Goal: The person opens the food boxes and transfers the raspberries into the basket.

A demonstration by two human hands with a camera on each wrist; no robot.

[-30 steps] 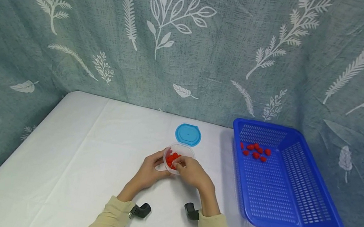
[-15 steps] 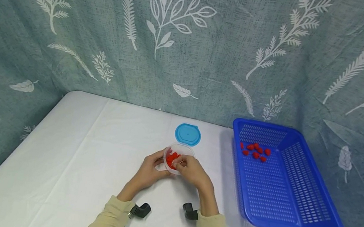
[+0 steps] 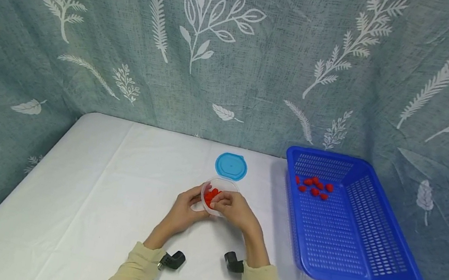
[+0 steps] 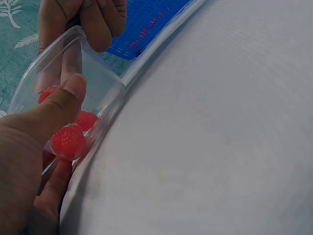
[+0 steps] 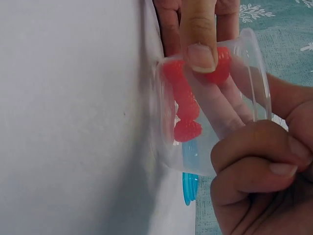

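My left hand (image 3: 183,213) grips the side of a clear plastic tub (image 3: 226,185), its thumb along the outer wall in both wrist views. Inside lie several red raspberries (image 5: 188,131). My right hand (image 3: 238,212) reaches over the rim with thumb and finger down in the tub, the other fingers curled outside. In the right wrist view its fingertips meet a raspberry (image 5: 223,64) higher than the rest, partly hidden behind the left thumb. The left wrist view shows that raspberry (image 4: 48,93) at the ends of the right fingers.
A round blue lid (image 3: 231,166) lies just behind the tub on the white-covered table (image 3: 106,219). At the right stands a blue perforated basket (image 3: 344,249) with several red berries (image 3: 315,191) near its far left corner. A patterned green curtain (image 3: 195,101) hangs behind.
The right hand's fingers have shifted slightly to the left within the tub. The left hand, tub, lid and basket look the same.
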